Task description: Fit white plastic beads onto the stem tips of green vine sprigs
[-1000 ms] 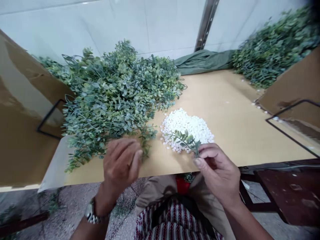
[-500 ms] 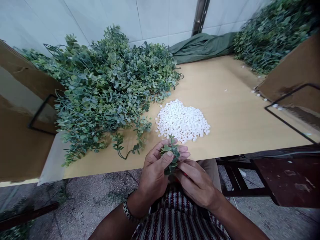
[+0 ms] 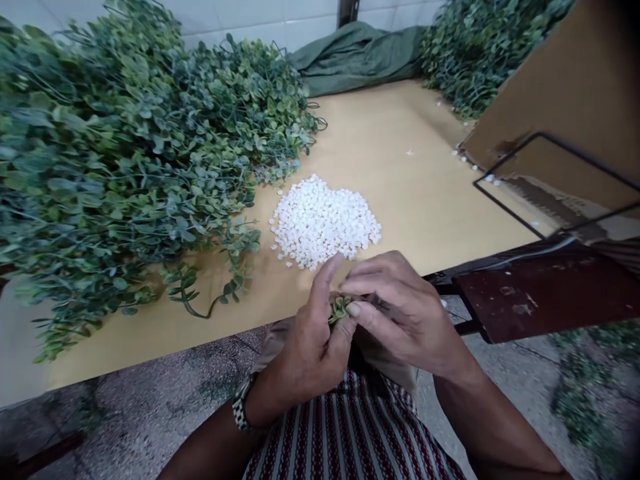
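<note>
My left hand [image 3: 317,343] grips a small green artificial leaf sprig [image 3: 341,309], held over my lap by the table's front edge. Only the sprig's leafy tip shows; the rest is hidden by my fingers. From the other side, my right hand [image 3: 407,313] pinches the same sprig with its thumb against the leaves. Just beyond my hands, a heap of small white plastic pieces [image 3: 323,220] lies on the table [image 3: 395,173]. To the left spreads a large pile of artificial greenery [image 3: 165,147], with one loose stem [image 3: 200,310] trailing toward the front edge.
At the back lies a folded green cloth [image 3: 357,57]. More greenery [image 3: 480,53] is piled at the back right, behind a cardboard box [image 3: 565,100] and a black wire frame [image 3: 540,135]. A dark red stool [image 3: 540,293] stands to the right, below the table.
The view has shifted right and downward. The sprig has turned from upright to showing its tip toward me, and my right hand has come up to its leaves.
</note>
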A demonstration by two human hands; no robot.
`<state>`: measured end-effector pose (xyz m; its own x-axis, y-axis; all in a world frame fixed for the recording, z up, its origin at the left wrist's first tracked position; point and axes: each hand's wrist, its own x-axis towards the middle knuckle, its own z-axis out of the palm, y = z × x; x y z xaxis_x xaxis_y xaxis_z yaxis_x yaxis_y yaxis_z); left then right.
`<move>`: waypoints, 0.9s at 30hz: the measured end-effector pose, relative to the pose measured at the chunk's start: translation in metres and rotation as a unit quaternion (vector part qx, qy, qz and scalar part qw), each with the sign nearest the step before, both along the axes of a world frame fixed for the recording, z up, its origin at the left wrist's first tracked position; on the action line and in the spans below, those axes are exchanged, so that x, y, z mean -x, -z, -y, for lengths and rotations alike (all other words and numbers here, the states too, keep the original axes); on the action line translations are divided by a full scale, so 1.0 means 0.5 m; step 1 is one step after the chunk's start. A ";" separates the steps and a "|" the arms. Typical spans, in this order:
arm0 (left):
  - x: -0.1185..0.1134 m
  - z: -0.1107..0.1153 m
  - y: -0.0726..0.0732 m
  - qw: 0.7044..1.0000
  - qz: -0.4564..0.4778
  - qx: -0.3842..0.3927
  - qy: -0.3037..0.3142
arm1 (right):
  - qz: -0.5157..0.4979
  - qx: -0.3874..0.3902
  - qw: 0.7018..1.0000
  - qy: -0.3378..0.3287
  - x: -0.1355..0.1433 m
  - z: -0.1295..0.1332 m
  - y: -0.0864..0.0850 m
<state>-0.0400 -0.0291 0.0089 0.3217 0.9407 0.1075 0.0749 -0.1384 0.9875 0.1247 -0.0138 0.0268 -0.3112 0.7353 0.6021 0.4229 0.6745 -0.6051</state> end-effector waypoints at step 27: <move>-0.017 0.001 0.030 0.977 0.041 0.059 -0.200 | -0.013 -0.008 0.985 0.174 -0.031 -0.081 0.054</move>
